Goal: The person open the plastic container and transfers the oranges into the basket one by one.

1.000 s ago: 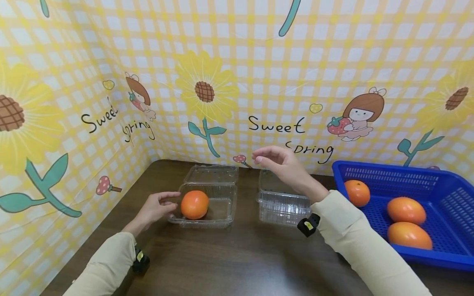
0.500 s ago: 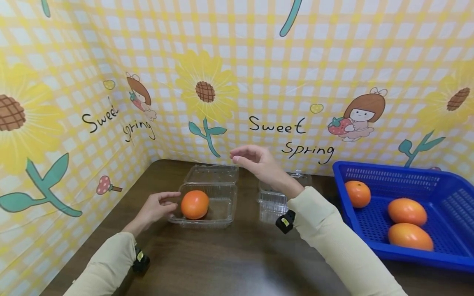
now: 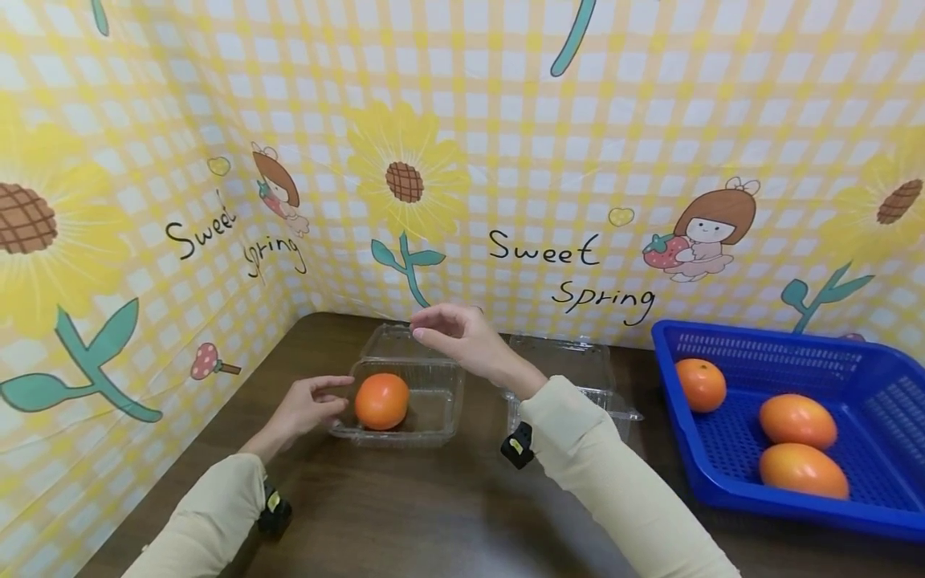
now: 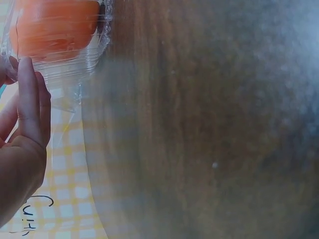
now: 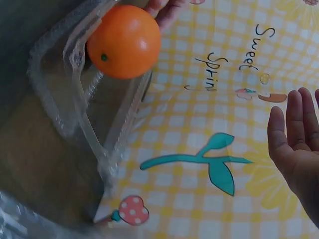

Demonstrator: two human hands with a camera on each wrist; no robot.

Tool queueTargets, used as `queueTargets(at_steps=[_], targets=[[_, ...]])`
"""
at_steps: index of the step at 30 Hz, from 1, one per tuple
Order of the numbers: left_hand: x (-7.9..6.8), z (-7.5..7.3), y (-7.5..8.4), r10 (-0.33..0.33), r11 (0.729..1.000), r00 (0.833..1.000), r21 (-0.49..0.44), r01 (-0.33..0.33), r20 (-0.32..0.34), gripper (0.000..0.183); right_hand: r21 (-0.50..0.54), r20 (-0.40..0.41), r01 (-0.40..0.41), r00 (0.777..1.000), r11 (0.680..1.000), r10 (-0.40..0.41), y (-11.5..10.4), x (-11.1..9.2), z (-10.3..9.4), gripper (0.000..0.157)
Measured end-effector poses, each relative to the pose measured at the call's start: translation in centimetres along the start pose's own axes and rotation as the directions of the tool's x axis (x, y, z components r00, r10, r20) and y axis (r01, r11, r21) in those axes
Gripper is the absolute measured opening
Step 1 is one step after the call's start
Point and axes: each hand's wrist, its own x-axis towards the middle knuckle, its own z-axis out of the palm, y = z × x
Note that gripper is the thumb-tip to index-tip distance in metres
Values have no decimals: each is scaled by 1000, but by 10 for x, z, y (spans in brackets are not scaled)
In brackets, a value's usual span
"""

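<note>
An orange [image 3: 381, 400] sits in the left part of a clear plastic clamshell box [image 3: 433, 437], whose lid [image 3: 386, 345] is tipped back behind it. At the box's left side is my left hand [image 3: 302, 409], its nearly straight fingers [image 4: 30, 99] against the clear wall in the left wrist view. My right hand [image 3: 473, 341] hovers over the right part of that lid, fingers loosely bent, holding nothing. In the right wrist view the same hand [image 5: 301, 144] appears with its fingers extended, apart from the orange [image 5: 124, 42].
A second clear box [image 3: 560, 361], also with its lid back, stands to the right, partly hidden by my right forearm. Further right, a blue basket [image 3: 802, 337] holds several oranges [image 3: 798, 421]. A checked cloth [image 3: 506, 160] hangs behind the brown table [image 3: 405, 514].
My right hand has moved left, from above the right box to above the left box's lid. The left hand and the orange in the box have stayed in place.
</note>
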Motion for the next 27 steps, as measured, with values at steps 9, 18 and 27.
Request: queueTargets(at_steps=[9,18,27], targets=[[1,0,-3,-5,1000,1000,-11,5,-4,44,13,26,-77,997,997,77,13,6,16,28],[0,1,-1,-6,1000,1000,-7,6,-11,43,-20,25,-103,994,995,103,27,13,25,28],[0,1,-2,5,1000,1000,-6,-5,-8,43,-21,43,-174,984,984,175,18,15,32,30]])
